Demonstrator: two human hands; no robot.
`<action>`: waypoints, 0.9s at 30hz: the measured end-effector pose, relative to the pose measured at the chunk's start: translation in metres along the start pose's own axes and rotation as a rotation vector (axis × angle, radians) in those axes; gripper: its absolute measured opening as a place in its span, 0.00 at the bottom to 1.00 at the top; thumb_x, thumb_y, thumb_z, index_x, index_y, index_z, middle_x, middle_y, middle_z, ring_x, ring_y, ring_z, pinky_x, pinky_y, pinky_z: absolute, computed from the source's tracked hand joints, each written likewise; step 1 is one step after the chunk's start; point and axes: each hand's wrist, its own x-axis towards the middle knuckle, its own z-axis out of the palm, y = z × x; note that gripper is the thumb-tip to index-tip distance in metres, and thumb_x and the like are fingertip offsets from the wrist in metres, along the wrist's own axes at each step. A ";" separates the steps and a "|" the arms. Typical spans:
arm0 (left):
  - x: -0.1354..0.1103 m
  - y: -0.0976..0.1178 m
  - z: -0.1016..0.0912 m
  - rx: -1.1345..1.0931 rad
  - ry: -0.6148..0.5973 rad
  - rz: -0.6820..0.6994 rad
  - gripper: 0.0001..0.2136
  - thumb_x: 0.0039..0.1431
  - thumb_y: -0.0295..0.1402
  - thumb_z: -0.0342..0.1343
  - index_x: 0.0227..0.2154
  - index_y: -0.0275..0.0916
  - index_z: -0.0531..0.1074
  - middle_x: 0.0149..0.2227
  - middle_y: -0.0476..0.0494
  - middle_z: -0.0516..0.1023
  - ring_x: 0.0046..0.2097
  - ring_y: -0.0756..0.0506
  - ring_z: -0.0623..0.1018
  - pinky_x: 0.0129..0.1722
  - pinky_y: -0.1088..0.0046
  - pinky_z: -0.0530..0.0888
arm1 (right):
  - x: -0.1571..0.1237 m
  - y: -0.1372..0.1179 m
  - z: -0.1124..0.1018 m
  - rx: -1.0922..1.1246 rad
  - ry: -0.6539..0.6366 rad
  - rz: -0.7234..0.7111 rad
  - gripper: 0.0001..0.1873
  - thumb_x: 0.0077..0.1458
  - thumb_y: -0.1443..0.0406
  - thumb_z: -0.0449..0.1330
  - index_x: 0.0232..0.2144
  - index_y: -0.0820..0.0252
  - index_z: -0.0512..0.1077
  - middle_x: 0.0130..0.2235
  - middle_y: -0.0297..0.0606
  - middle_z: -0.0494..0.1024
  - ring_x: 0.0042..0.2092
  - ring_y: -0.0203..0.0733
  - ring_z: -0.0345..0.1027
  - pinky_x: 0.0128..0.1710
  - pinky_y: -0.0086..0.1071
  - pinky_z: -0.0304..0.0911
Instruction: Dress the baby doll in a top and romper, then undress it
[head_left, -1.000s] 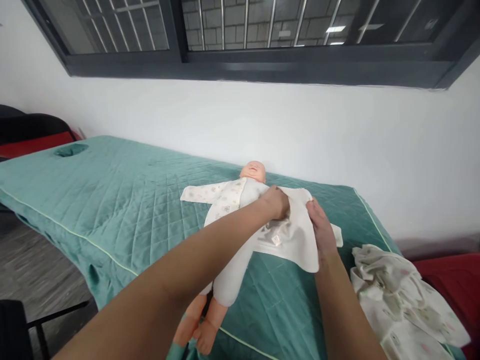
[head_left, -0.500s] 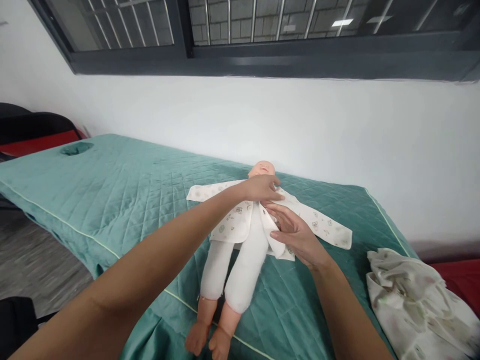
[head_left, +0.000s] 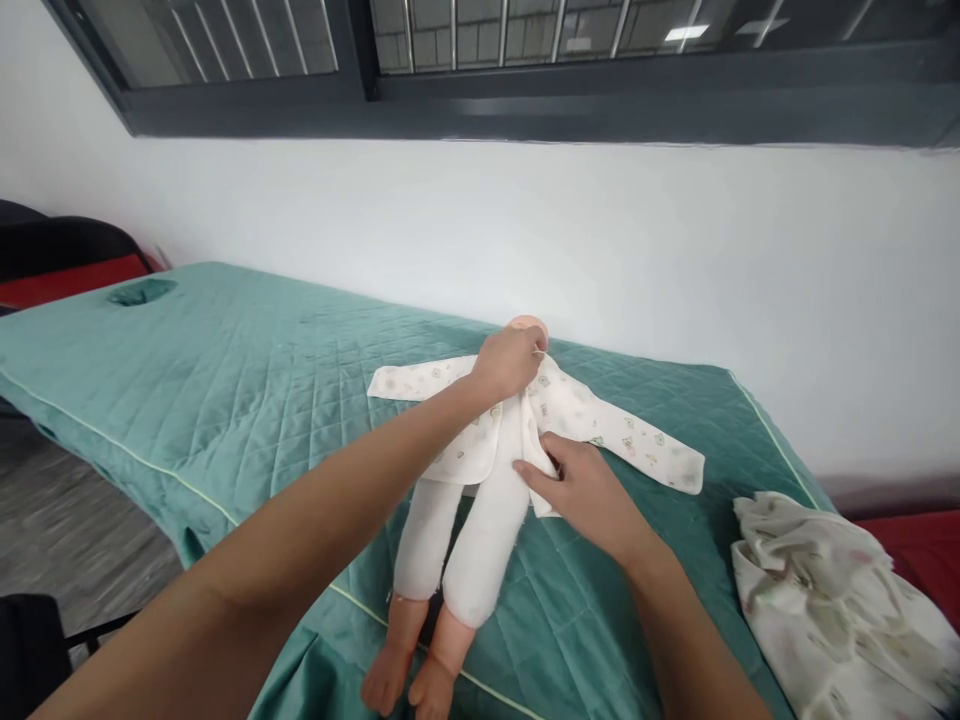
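A baby doll (head_left: pixel 487 540) with white cloth legs and bare plastic feet lies on its back. It wears a white printed baby shirt (head_left: pixel 574 405), its front open and its sleeves spread out to both sides. My left hand (head_left: pixel 510 360) is closed at the doll's neck, pinching the shirt's collar and covering much of the doll's face. Lower down, my right hand (head_left: pixel 581 485) has the front edge of the shirt between thumb and fingers, beside the doll's hip. The fingertips of my right hand are partly hidden by the cloth.
A green quilted cover (head_left: pixel 300 370) spreads over the bed, which has a face hole (head_left: pixel 142 291) at the far left. Crumpled printed cloth (head_left: pixel 840 610) lies at the right edge. Behind stand a white wall (head_left: pixel 675 250) and a barred window. Black-and-red chairs are at the left.
My left hand has moved up to the collar and closed on it. My right hand has slid down along the shirt's front edge, and the flap now lies flatter over the doll's side.
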 end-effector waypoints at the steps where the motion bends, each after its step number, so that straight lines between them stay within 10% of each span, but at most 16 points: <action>1: 0.001 -0.001 0.001 -0.013 0.005 -0.019 0.10 0.61 0.27 0.49 0.38 0.41 0.75 0.41 0.44 0.81 0.44 0.43 0.78 0.43 0.67 0.72 | -0.001 -0.003 0.002 0.019 0.021 -0.022 0.24 0.61 0.54 0.59 0.22 0.57 0.53 0.22 0.26 0.55 0.26 0.33 0.48 0.25 0.30 0.46; 8: 0.011 -0.020 0.010 -0.158 0.086 -0.187 0.11 0.61 0.27 0.49 0.41 0.43 0.75 0.44 0.46 0.81 0.44 0.44 0.77 0.42 0.69 0.71 | -0.011 -0.020 0.023 0.240 0.007 -0.406 0.05 0.65 0.63 0.56 0.36 0.54 0.70 0.37 0.35 0.74 0.38 0.40 0.68 0.38 0.34 0.63; 14: 0.000 -0.035 0.010 -0.166 0.206 -0.163 0.12 0.60 0.25 0.50 0.45 0.40 0.73 0.47 0.42 0.77 0.46 0.44 0.76 0.48 0.67 0.72 | -0.007 -0.007 0.029 0.234 0.227 -0.499 0.10 0.63 0.67 0.59 0.45 0.49 0.73 0.47 0.39 0.77 0.51 0.47 0.70 0.53 0.44 0.65; 22: -0.121 -0.080 0.009 -0.258 0.343 -0.074 0.09 0.66 0.32 0.48 0.42 0.40 0.72 0.44 0.42 0.75 0.48 0.44 0.75 0.49 0.66 0.73 | 0.001 0.008 0.036 0.028 0.146 -0.466 0.24 0.63 0.60 0.61 0.60 0.47 0.68 0.67 0.37 0.64 0.70 0.51 0.48 0.69 0.55 0.45; 27: -0.189 -0.098 0.021 -0.351 0.217 -0.174 0.11 0.66 0.32 0.48 0.46 0.41 0.72 0.47 0.42 0.78 0.49 0.42 0.77 0.51 0.62 0.73 | -0.006 0.019 0.041 0.073 0.196 -0.381 0.27 0.63 0.59 0.60 0.63 0.45 0.65 0.70 0.36 0.58 0.72 0.50 0.44 0.70 0.55 0.42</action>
